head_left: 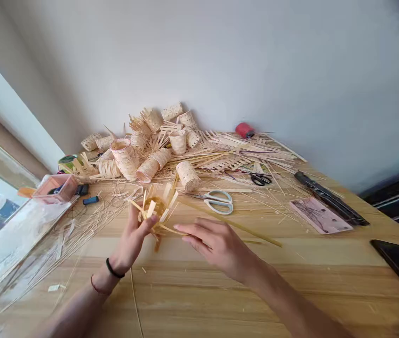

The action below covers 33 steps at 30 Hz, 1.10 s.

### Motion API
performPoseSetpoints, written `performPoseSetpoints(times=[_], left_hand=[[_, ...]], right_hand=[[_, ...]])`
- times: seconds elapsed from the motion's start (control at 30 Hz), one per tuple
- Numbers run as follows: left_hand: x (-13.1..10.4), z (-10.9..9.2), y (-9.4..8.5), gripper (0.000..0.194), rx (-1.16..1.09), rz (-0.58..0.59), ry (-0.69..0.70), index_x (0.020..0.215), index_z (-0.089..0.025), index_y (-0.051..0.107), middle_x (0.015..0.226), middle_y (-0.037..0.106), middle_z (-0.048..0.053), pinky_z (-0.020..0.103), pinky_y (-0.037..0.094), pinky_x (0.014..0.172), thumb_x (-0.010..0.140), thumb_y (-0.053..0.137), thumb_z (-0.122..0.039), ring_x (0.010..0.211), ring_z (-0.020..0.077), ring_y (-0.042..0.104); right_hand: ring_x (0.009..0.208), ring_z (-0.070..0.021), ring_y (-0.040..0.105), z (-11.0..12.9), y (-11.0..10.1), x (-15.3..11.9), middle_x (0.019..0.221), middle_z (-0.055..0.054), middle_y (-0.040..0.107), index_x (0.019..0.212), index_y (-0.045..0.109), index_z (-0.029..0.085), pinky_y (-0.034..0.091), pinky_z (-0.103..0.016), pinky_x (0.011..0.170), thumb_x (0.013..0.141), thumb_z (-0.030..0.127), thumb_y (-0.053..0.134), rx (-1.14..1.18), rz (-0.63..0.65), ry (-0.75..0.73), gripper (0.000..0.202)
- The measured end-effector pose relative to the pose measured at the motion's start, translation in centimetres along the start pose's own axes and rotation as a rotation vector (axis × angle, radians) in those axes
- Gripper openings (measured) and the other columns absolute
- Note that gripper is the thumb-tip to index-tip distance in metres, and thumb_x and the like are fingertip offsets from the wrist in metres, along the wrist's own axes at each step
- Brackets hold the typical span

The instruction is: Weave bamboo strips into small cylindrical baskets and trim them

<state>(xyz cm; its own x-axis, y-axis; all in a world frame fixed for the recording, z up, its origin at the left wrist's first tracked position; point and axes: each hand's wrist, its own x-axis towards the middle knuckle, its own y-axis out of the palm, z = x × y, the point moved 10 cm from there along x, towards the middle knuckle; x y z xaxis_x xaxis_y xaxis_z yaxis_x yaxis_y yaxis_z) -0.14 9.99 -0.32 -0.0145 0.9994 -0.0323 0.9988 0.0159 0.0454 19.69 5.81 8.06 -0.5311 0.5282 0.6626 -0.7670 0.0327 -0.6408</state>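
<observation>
My left hand [133, 240] grips a small, partly woven bamboo basket [154, 206], its thumb pressed on the near side. Loose strip ends stick up and out around the basket's rim. To the right of it, my right hand [216, 241] pinches a thin yellowish strip [171, 230] between thumb and fingers; the strip runs to the basket's near side. A long flat strip [248, 230] lies on the table beyond my right hand. White-handled scissors [218, 203] rest just behind that strip, their blades pointing left.
Woven cylinders [125, 157] and loose strips are heaped along the wall. A red thread spool [245, 130], black scissors [261, 179], a pink block [319, 215] and a black tool [329, 197] lie rightward. A pink basket [56, 188] and blue object [90, 200] sit left.
</observation>
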Motion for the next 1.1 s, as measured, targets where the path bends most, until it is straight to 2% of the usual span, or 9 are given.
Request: performPoseSetpoints(times=[0.13, 0.3, 0.47, 0.6, 0.8, 0.9, 1.0, 1.1], left_hand=[[0.2, -0.8, -0.1, 0.056, 0.011, -0.021, -0.016, 0.141, -0.025, 0.061, 0.136, 0.073, 0.009, 0.037, 0.062, 0.086, 0.094, 0.073, -0.053, 0.116, 0.0286, 0.070], [0.2, -2.0, 0.6, 0.062, 0.164, 0.034, 0.018, 0.143, -0.024, 0.066, 0.147, 0.069, 0.010, 0.035, 0.063, 0.082, 0.092, 0.074, -0.059, 0.109, 0.0289, 0.074], [0.3, -1.4, 0.4, 0.074, 0.216, 0.044, 0.021, 0.150, -0.026, 0.062, 0.151, 0.062, 0.012, 0.035, 0.064, 0.079, 0.088, 0.078, -0.063, 0.104, 0.0276, 0.075], [0.2, -1.5, 1.0, 0.073, 0.234, 0.100, 0.062, 0.152, -0.025, 0.059, 0.147, 0.062, 0.012, 0.036, 0.064, 0.084, 0.091, 0.076, -0.062, 0.101, 0.0251, 0.074], [-0.5, -2.6, 2.2, 0.067, 0.254, 0.201, 0.111, 0.149, -0.027, 0.061, 0.150, 0.054, 0.012, 0.039, 0.063, 0.097, 0.093, 0.075, -0.061, 0.117, 0.0304, 0.071], [-0.8, -2.8, 2.7, 0.064, 0.250, 0.251, 0.116, 0.148, -0.027, 0.062, 0.148, 0.056, 0.012, 0.039, 0.062, 0.098, 0.095, 0.072, -0.061, 0.119, 0.0309, 0.069], [-0.7, -3.0, 2.4, 0.062, 0.306, 0.228, 0.134, 0.147, -0.027, 0.063, 0.140, 0.062, 0.011, 0.037, 0.062, 0.093, 0.096, 0.070, -0.061, 0.110, 0.0277, 0.069], [-0.6, -3.0, 2.0, 0.061, 0.399, 0.192, 0.125, 0.146, -0.025, 0.064, 0.133, 0.064, 0.011, 0.034, 0.061, 0.083, 0.097, 0.067, -0.061, 0.095, 0.0228, 0.067]], right_hand=[[0.078, -0.0185, 0.075, -0.2, -1.3, 0.1, 0.092, -0.006, 0.080, 0.122, 0.075, 0.015, 0.059, -0.032, 0.071, 0.107, 0.011, 0.061, -0.100, -0.032, -0.026, 0.021], [0.080, -0.0198, 0.075, 1.8, -4.0, 0.3, 0.092, -0.005, 0.082, 0.109, 0.073, 0.017, 0.056, -0.040, 0.086, 0.097, -0.004, 0.068, -0.356, -0.210, -0.169, 0.025], [0.077, -0.0182, 0.076, 3.1, -5.7, 0.4, 0.088, -0.003, 0.082, 0.100, 0.072, 0.019, 0.050, -0.047, 0.098, 0.094, -0.003, 0.075, -0.418, -0.329, -0.152, 0.024], [0.079, -0.0193, 0.076, 3.7, -6.2, 0.2, 0.088, -0.003, 0.082, 0.100, 0.072, 0.021, 0.049, -0.048, 0.100, 0.094, 0.000, 0.076, -0.419, -0.376, -0.150, 0.023], [0.080, -0.0213, 0.075, 3.0, -6.3, 0.1, 0.090, -0.003, 0.083, 0.100, 0.072, 0.023, 0.051, -0.049, 0.098, 0.092, 0.001, 0.079, -0.410, -0.409, -0.128, 0.025], [0.080, -0.0217, 0.075, 2.7, -6.3, 0.1, 0.090, -0.004, 0.083, 0.101, 0.072, 0.023, 0.053, -0.049, 0.095, 0.094, 0.005, 0.080, -0.387, -0.412, -0.124, 0.021], [0.079, -0.0219, 0.074, 2.8, -6.4, 0.1, 0.090, -0.004, 0.083, 0.101, 0.072, 0.022, 0.055, -0.048, 0.092, 0.095, 0.009, 0.080, -0.367, -0.416, -0.129, 0.017], [0.079, -0.0216, 0.074, 3.2, -6.4, 0.0, 0.090, -0.005, 0.082, 0.101, 0.072, 0.022, 0.053, -0.049, 0.094, 0.094, 0.006, 0.080, -0.379, -0.420, -0.141, 0.019]])
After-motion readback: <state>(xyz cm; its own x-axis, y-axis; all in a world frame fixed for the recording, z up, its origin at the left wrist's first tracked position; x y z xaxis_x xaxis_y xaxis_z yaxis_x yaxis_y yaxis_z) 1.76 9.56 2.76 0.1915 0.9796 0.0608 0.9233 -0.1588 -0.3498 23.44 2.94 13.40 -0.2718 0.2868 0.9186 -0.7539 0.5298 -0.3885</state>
